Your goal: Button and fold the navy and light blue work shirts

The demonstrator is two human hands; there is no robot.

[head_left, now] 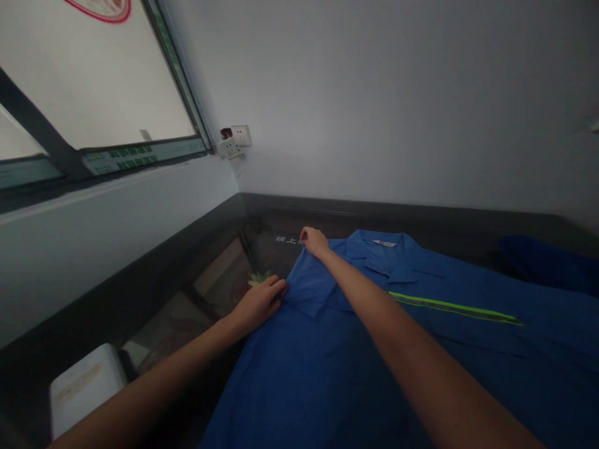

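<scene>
A blue work shirt [337,368] lies spread on a dark glossy surface, its collar [379,249] toward the back wall. A yellow-green stripe with a grey band [456,307] crosses its chest. At the shirt's upper left corner, my right hand [316,242] is closed in a pinch on the fabric. My left hand [262,304] is lower down the same edge, its fingers curled onto the cloth; the fingertips are partly hidden. My right forearm crosses over the shirt and covers part of its front.
A white box-like object [84,390] stands at lower left. Darker blue cloth [547,265] lies at the right, behind the shirt. Wall sockets [240,135] are in the corner, beside a window frame [145,156]. Printed lettering [286,240] shows on the dark surface [299,215].
</scene>
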